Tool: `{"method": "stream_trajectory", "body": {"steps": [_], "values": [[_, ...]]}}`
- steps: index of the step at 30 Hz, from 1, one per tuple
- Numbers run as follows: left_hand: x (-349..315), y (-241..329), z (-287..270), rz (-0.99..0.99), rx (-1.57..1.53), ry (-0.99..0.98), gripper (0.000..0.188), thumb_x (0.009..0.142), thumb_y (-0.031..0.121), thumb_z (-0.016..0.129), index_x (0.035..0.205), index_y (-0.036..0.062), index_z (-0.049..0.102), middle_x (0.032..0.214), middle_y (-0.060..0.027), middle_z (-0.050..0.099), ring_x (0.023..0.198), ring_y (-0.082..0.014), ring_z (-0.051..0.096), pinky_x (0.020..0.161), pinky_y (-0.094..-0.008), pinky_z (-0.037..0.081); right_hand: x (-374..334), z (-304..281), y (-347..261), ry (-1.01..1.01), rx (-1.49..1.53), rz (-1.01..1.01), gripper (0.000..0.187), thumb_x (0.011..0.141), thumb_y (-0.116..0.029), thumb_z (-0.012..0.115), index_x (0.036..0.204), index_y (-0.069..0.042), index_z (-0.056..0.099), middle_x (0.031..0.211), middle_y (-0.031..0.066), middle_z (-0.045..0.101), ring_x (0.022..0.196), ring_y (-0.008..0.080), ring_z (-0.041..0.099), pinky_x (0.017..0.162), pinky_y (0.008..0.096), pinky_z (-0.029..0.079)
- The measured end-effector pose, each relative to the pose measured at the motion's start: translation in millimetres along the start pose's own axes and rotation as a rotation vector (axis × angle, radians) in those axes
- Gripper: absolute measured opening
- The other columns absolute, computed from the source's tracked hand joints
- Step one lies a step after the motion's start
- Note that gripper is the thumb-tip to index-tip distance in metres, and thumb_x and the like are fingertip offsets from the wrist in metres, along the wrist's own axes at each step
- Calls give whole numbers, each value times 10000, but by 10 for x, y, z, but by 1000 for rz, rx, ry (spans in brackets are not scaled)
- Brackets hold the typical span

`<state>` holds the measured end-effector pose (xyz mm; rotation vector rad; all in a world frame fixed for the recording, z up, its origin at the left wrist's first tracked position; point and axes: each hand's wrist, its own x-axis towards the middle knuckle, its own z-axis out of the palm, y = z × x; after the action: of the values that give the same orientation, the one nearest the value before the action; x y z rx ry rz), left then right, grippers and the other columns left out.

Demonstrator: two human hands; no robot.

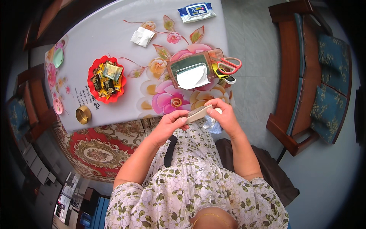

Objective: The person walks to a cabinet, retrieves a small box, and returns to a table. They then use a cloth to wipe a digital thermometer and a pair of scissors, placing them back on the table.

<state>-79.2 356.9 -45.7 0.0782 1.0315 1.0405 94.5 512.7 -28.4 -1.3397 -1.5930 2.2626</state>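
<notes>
The counter (114, 45), spread with a flowered cloth, lies beyond both hands, and a wooden bench (301, 76) with blue cushions stands well off to the right of them. Just past the fingertips sits a tissue box (190, 72) with a white tissue standing out of its slot; red-handled scissors (228, 65) lie against its right end. Farther left of the hands is a red dish (106, 80) of wrapped sweets, and nearer the counter's edge a small gold tin (83, 114). The left hand (169, 124) and right hand (225, 114) meet over the lap — both sets of fingers closed around a slim pale remote (197, 113), held level between them, just short of the counter's near edge.
</notes>
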Motion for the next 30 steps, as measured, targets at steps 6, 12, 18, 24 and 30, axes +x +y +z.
{"method": "stream_trajectory", "body": {"steps": [6,12,18,24,30], "values": [[-9,-78,156,-3,-94,15,421,910,228,566,1277,38,486,998,-56,626,832,-106,574,785,-269,476,50,77,44,127,90,3,265,895,-199,589,1077,-7,592,927,23,615,865,87,552,780,239,447],[-72,-148,158,34,-238,91,393,925,194,538,1281,38,477,1015,-68,626,830,-109,582,784,-267,480,18,169,177,85,171,9,325,901,-213,582,1138,8,558,985,47,616,922,109,558,828,253,437],[-170,-153,75,69,-301,135,384,924,187,534,1272,33,480,1020,-78,629,831,-119,596,786,-279,492,-88,248,288,23,71,107,316,876,-219,617,1114,-13,582,909,43,618,849,104,570,764,254,459],[-353,-69,110,78,-309,140,383,924,184,529,1272,32,480,1032,-71,628,834,-116,596,788,-282,498,-198,553,169,-30,59,32,295,869,-201,628,1087,-7,590,921,35,626,858,103,572,771,266,463],[-636,8,150,98,-318,132,388,922,186,535,1274,34,476,1054,-29,603,827,-109,584,795,-281,494,-293,811,-57,-66,-43,-16,263,879,-191,613,1054,4,599,954,52,640,889,113,575,797,268,460]]}}
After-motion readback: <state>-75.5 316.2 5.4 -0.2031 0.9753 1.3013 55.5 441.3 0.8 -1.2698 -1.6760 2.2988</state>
